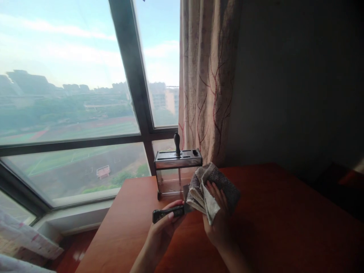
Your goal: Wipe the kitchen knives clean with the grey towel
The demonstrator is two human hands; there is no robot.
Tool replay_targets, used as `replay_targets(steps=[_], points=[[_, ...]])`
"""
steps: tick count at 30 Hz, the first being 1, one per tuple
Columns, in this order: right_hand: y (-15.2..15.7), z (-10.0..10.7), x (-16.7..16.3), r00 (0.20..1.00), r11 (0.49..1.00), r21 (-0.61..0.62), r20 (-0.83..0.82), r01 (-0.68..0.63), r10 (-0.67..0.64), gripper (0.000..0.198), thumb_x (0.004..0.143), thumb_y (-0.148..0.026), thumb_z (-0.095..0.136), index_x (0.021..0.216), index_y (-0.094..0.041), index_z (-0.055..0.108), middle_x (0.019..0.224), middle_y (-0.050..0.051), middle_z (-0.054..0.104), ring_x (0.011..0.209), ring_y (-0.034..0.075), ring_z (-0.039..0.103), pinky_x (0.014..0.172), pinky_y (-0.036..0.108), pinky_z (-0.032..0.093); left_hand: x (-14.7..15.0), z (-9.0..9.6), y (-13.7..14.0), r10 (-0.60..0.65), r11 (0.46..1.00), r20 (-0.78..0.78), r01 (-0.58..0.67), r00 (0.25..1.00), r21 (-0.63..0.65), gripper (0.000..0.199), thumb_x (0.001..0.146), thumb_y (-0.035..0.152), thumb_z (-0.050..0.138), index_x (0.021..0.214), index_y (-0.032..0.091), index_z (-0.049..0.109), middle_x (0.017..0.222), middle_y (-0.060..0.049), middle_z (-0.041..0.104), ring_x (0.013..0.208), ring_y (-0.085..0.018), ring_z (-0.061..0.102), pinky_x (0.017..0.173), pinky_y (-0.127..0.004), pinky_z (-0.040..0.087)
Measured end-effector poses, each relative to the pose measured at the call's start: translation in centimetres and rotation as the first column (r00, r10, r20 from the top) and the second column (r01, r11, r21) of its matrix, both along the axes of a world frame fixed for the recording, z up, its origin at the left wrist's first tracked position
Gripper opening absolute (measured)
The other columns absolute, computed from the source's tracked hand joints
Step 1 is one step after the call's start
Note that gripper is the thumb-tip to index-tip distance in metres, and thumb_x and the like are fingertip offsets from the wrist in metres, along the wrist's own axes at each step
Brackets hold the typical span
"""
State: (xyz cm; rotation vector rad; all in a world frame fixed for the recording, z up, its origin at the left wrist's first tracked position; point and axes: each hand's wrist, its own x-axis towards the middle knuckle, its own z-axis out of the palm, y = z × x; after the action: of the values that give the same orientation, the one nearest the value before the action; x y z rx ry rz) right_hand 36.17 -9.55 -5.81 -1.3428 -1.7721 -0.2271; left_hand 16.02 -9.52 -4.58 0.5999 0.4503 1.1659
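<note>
My left hand is closed around the black handle of a kitchen knife. A short stretch of its wide, dark blade shows beyond the fingers, and a cloth hides the remainder. That folded grey and white cloth is in my right hand, its fingers pressed on the fabric over the blade. Just behind the knife stands a see-through knife block with a slotted metal top. A black handle sticks up from one of its slots.
The reddish-brown wooden table carries the knife block near its far edge. A patterned curtain hangs behind it, beside a large window with a dark frame. More curtain fabric lies at the lower left. A dark wall rises at right.
</note>
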Motion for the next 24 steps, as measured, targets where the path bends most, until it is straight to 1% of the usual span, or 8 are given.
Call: replay_targets(steps=[4, 7, 10, 12, 14, 17, 21, 24], points=[[-0.7, -0.6, -1.5, 0.996, 0.996, 0.03, 0.0, -0.084, 0.084, 0.071, 0.075, -0.015, 0.044, 0.145, -0.014, 0.033, 0.15, 0.011, 0.038, 0.14, 0.033, 0.029, 0.112, 0.058, 0.022, 0.2, 0.1, 0.1, -0.008, 1.0, 0.036, 0.009, 0.999, -0.017, 0.036, 0.08, 0.015, 0.06, 0.115, 0.014, 0.068, 0.092, -0.009, 0.077, 0.104, -0.026, 0.066, 0.101, -0.04, 0.043], [-1.1, -0.9, -2.9, 0.975, 0.977, 0.047, 0.089, -0.209, 0.205, 0.072, 0.074, -0.016, 0.045, 0.145, -0.013, 0.034, 0.147, 0.011, 0.043, 0.138, 0.03, 0.034, 0.111, 0.052, 0.025, 0.4, -0.1, 0.0, 0.029, 0.998, -0.01, -0.03, 1.0, -0.063, 0.034, 0.077, 0.013, 0.064, 0.11, 0.015, 0.07, 0.085, -0.007, 0.077, 0.09, -0.024, 0.07, 0.089, -0.035, 0.05], [-1.4, -0.7, -3.6, 0.949, 0.959, 0.043, 0.163, -0.28, 0.269, 0.068, 0.076, -0.018, 0.045, 0.143, -0.014, 0.036, 0.143, 0.01, 0.05, 0.135, 0.028, 0.04, 0.11, 0.049, 0.029, 0.9, -0.2, -0.4, 0.066, 0.994, -0.061, -0.071, 0.996, -0.089, 0.033, 0.074, 0.014, 0.068, 0.107, 0.016, 0.071, 0.084, -0.005, 0.077, 0.088, -0.024, 0.069, 0.085, -0.033, 0.051], [-1.5, -0.2, -3.5, 0.947, 0.96, 0.013, 0.167, -0.28, 0.274, 0.068, 0.076, -0.022, 0.046, 0.143, -0.013, 0.036, 0.143, 0.011, 0.05, 0.135, 0.029, 0.04, 0.111, 0.049, 0.028, 1.3, 0.0, -0.8, 0.077, 0.993, -0.08, -0.084, 0.994, -0.082, 0.034, 0.073, 0.016, 0.07, 0.107, 0.017, 0.072, 0.086, -0.005, 0.077, 0.093, -0.026, 0.068, 0.088, -0.035, 0.05], [-1.6, 0.3, -3.0, 0.948, 0.961, -0.019, 0.159, -0.277, 0.276, 0.07, 0.076, -0.024, 0.047, 0.144, -0.013, 0.035, 0.146, 0.011, 0.046, 0.136, 0.029, 0.037, 0.112, 0.049, 0.025, 1.7, 0.2, -1.1, 0.069, 0.995, -0.094, -0.076, 0.993, -0.071, 0.034, 0.073, 0.015, 0.07, 0.107, 0.017, 0.072, 0.089, -0.006, 0.077, 0.097, -0.027, 0.067, 0.091, -0.038, 0.048], [-1.6, 0.8, -2.4, 0.951, 0.962, -0.03, 0.141, -0.272, 0.274, 0.075, 0.074, -0.023, 0.049, 0.146, -0.013, 0.032, 0.15, 0.01, 0.039, 0.139, 0.031, 0.031, 0.113, 0.05, 0.022, 2.0, 0.4, -1.2, 0.035, 0.997, -0.096, -0.04, 0.995, -0.058, 0.029, 0.075, 0.014, 0.067, 0.103, 0.015, 0.072, 0.093, -0.008, 0.076, 0.1, -0.029, 0.066, 0.095, -0.041, 0.046], [-1.0, 0.5, -1.5, 0.965, 0.973, 0.017, 0.137, -0.23, 0.225, 0.075, 0.074, -0.019, 0.047, 0.147, -0.014, 0.03, 0.151, 0.01, 0.037, 0.14, 0.032, 0.029, 0.113, 0.053, 0.021, 1.5, 0.3, -0.8, -0.015, 0.999, -0.058, 0.013, 0.998, -0.036, 0.025, 0.076, 0.013, 0.063, 0.099, 0.014, 0.073, 0.094, -0.009, 0.075, 0.104, -0.029, 0.064, 0.101, -0.044, 0.042], [-0.3, 0.2, -0.3, 0.989, 0.988, 0.08, 0.085, -0.132, 0.125, 0.074, 0.077, -0.018, 0.046, 0.148, -0.016, 0.027, 0.151, 0.011, 0.037, 0.139, 0.034, 0.031, 0.111, 0.057, 0.024, 1.1, 0.5, -0.7, 0.002, 1.0, -0.004, -0.002, 1.0, -0.005, 0.031, 0.076, 0.015, 0.062, 0.106, 0.014, 0.072, 0.104, -0.01, 0.074, 0.11, -0.029, 0.062, 0.107, -0.045, 0.037]])
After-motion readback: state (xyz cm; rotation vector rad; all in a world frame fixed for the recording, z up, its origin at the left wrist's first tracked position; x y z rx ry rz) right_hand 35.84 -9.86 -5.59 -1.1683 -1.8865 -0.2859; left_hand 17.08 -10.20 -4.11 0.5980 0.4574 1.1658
